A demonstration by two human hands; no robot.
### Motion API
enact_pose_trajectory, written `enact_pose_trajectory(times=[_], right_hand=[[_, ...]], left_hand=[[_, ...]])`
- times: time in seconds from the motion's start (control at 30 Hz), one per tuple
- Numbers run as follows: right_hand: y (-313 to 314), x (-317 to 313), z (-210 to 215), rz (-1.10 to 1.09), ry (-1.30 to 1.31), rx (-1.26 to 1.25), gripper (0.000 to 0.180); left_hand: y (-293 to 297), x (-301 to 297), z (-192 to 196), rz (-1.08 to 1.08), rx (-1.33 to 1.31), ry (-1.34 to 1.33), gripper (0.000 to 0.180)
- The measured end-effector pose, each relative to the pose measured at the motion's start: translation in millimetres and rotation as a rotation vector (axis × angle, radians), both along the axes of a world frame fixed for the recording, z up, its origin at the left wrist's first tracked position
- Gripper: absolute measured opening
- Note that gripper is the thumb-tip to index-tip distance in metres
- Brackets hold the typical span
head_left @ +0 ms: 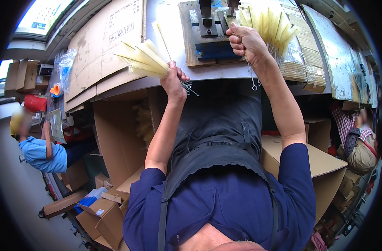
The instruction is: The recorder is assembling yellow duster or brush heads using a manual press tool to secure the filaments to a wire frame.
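We see left hand [174,81] gripping 1 brush bundle [143,60], right hand [246,42] clenched on another bunch [270,27], above the bench [224,72].

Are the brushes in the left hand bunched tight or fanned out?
Fanned out. The left hand grips the pale yellow brushes by their wire stems, and the bristle ends splay apart toward the cardboard sheets.

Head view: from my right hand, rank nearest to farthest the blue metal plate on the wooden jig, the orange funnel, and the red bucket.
From the right hand:
1. Blue metal plate on the wooden jig, just to its left on the bench.
2. Orange funnel, far left by the clear plastic bag.
3. Red bucket, farther left and lower, just beyond the funnel.
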State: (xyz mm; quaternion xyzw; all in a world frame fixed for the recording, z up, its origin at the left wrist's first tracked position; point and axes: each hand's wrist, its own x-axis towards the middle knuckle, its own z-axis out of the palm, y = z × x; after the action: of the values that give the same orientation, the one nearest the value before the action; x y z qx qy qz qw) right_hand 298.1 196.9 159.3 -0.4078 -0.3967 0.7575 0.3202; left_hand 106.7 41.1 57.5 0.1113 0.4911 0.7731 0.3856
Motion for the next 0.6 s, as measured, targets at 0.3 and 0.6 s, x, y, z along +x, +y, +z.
enact_pose_trajectory(times=[0.3, 0.6], right_hand=[[2, 6, -4, -0.001, -0.006, 0.003, 0.030], [28, 34, -3, -0.136, -0.182, 0.217, 0.038]], left_hand=[[-8, 6, 14, 0.035, 0.009, -0.014, 0.014], [-14, 21, 32, 0.007, 0.053, -0.057, 0.017]])
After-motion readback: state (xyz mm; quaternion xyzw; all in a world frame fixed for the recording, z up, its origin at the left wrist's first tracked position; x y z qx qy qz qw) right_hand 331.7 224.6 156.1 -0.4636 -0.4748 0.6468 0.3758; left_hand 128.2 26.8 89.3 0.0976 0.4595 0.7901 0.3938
